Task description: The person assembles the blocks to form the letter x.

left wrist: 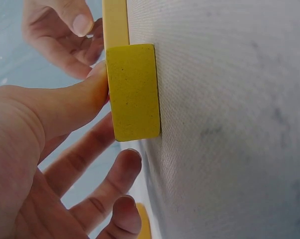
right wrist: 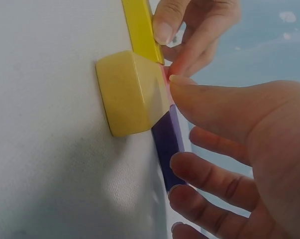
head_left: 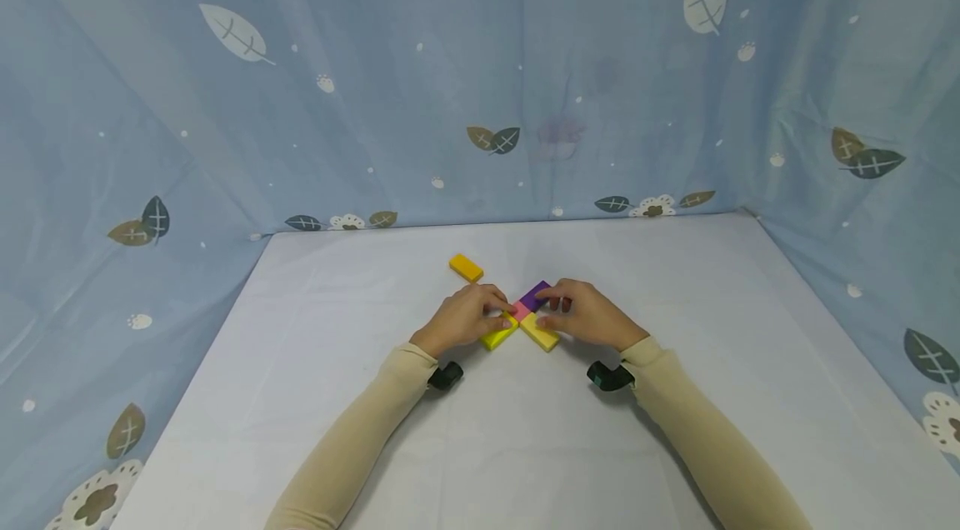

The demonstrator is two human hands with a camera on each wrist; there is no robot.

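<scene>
Several coloured wooden blocks meet in a cross shape on the white table in the head view. My left hand (head_left: 465,318) lies over the left side, its thumb on the bright yellow block (head_left: 498,337) and its index fingertip at the pink block (head_left: 521,311), which is partly hidden. On the other side, my right hand (head_left: 588,314) has its thumb at the pale yellow block (head_left: 542,333) and its index finger at the purple block (head_left: 534,297). The right wrist view shows these right fingers spread loosely. In the left wrist view, the left fingers extend past the bright yellow block (left wrist: 133,92).
An orange-yellow block (head_left: 467,267) lies apart, behind my left hand. White cloth (head_left: 360,288) covers the table, and a blue patterned curtain (head_left: 360,122) hangs along its back and sides. Dark wrist cameras (head_left: 609,377) sit below both wrists.
</scene>
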